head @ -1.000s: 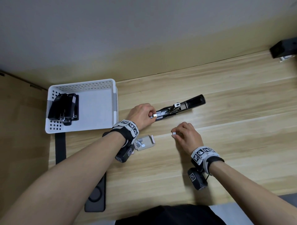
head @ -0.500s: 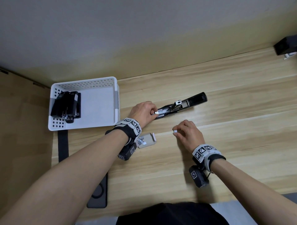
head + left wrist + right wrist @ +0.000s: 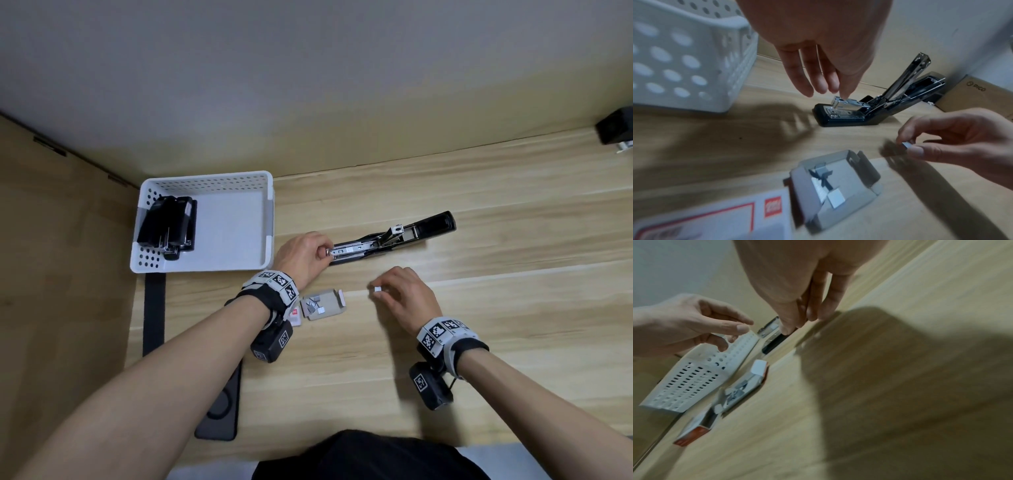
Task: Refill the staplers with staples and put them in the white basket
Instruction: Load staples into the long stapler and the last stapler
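A black stapler [image 3: 390, 238] lies opened out on the wooden table [image 3: 479, 308], its metal magazine bared. My left hand [image 3: 323, 251] is at the magazine's front end; in the left wrist view its fingers [image 3: 807, 78] point down fairly straight and one fingertip touches the metal magazine [image 3: 846, 104]. My right hand [image 3: 376, 291] hovers nearer me and pinches a short staple strip [image 3: 907, 144] between thumb and fingertip. The open staple box tray [image 3: 323, 305] with loose strips lies between my wrists. The white basket [image 3: 205, 180] at the left holds black staplers [image 3: 168, 228].
The staple box sleeve [image 3: 715, 219] with red print lies beside the tray. A black strap [image 3: 154, 308] and a dark pad [image 3: 222, 411] lie at the table's left front. A black object [image 3: 615, 132] sits far right by the wall.
The bright strip seen at my left fingertips no longer shows; that hand stays at the magazine's front end. My right hand has barely moved and still holds its strip.
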A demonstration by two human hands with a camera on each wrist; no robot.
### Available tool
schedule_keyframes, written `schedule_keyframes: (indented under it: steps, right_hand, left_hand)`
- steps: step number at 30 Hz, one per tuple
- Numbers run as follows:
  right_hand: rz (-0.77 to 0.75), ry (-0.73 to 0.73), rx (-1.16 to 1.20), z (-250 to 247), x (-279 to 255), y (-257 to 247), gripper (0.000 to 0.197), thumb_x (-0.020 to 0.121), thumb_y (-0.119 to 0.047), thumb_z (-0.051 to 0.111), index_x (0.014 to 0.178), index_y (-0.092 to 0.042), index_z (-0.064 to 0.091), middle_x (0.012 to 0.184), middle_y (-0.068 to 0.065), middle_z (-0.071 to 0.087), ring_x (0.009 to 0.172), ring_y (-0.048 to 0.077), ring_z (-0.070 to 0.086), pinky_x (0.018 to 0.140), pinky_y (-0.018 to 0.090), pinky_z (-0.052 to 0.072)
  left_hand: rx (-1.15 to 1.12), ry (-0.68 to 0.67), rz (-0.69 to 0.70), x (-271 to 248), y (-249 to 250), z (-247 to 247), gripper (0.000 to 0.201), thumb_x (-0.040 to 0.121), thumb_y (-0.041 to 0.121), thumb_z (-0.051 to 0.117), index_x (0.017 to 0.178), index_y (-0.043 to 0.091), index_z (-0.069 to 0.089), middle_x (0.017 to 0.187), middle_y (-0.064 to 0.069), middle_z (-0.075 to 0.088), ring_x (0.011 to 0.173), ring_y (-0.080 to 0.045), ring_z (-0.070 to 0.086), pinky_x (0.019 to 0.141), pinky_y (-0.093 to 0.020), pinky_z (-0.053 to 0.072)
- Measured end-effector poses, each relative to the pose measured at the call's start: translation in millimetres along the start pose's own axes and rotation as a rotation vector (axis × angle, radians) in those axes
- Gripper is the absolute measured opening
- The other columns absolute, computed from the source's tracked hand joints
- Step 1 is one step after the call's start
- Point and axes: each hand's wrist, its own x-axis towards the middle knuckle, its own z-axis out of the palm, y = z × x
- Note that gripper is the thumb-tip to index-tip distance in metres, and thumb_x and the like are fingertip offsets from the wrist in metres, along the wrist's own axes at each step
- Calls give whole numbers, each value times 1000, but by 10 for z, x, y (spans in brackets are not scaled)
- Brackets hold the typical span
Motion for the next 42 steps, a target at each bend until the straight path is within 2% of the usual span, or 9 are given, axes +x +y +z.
schedule_keyframes:
  steps: [4, 11, 15, 20, 23, 26, 32, 35, 42]
  right_hand:
    - [-51, -32, -39, 90, 193, -205, 12, 88, -33, 66, 100, -31, 69, 100, -16, 61, 98, 8, 49, 76, 30, 47]
    - [-57, -35, -98, 282, 310, -168, 23, 84, -37, 71, 105, -29, 68, 100, -11, 56, 98, 9, 47, 71, 30, 50]
    - [-35, -38, -55, 142, 172, -4, 38, 81, -38, 74, 116, -27, 62, 104, -10, 57, 98, 9, 50, 77, 26, 49]
    - [65, -5, -53, -33, -64, 316, 37, 81, -34, 75, 115, -23, 64, 103, -6, 57, 98, 12, 51, 81, 30, 50]
    - [70, -18, -67, -64, -104, 352, 34, 85, -35, 71, 115, -23, 63, 105, -7, 56, 99, 11, 51, 82, 28, 49]
    - [78, -3, -63, -39, -71, 296, 30, 87, -38, 67, 114, -25, 63, 103, -8, 55, 96, 9, 50, 76, 28, 49]
    - [100, -5, -81, 26, 29, 164, 27, 90, -44, 59, 112, -30, 61, 97, -13, 53, 92, 6, 49, 68, 31, 52]
    - [95, -25, -84, 64, 94, 99, 27, 91, -43, 58, 113, -29, 62, 100, -11, 55, 95, 8, 51, 71, 30, 52]
    - [102, -42, -82, 97, 120, 60, 26, 91, -42, 57, 114, -30, 61, 103, -11, 55, 99, 9, 50, 72, 32, 51]
  left_hand:
    - [-36, 2, -46, -240, -123, 68, 13, 90, 26, 65, 102, 25, 69, 89, 15, 59, 81, -6, 57, 76, -27, 52]
    - [-72, -39, -32, -519, -89, 326, 15, 89, 29, 67, 103, 29, 70, 88, 16, 59, 77, -3, 55, 73, -28, 52]
    - [-12, -94, 28, -413, 97, 417, 19, 89, 31, 66, 107, 28, 68, 95, 14, 59, 89, -9, 58, 73, -30, 50]
    - [152, -159, 69, -188, 330, 591, 25, 91, 32, 60, 115, 24, 62, 109, 7, 55, 107, -15, 54, 80, -34, 50]
    - [233, -182, 38, -96, 372, 639, 20, 94, 30, 53, 108, 22, 65, 109, 5, 57, 107, -18, 55, 77, -33, 46]
    - [272, -190, 62, -61, 372, 581, 21, 91, 30, 52, 104, 23, 68, 105, 6, 60, 105, -19, 57, 76, -33, 47]
    - [246, -6, 57, 13, 211, 227, 15, 91, 38, 57, 93, 25, 65, 92, 11, 57, 87, -9, 50, 65, -27, 40]
    - [264, 10, 48, 109, 142, 118, 14, 90, 36, 58, 93, 25, 65, 93, 10, 58, 90, -12, 54, 65, -27, 36]
    - [262, -63, 56, 269, 221, 117, 18, 91, 35, 58, 99, 24, 69, 101, 7, 61, 101, -16, 55, 72, -33, 49]
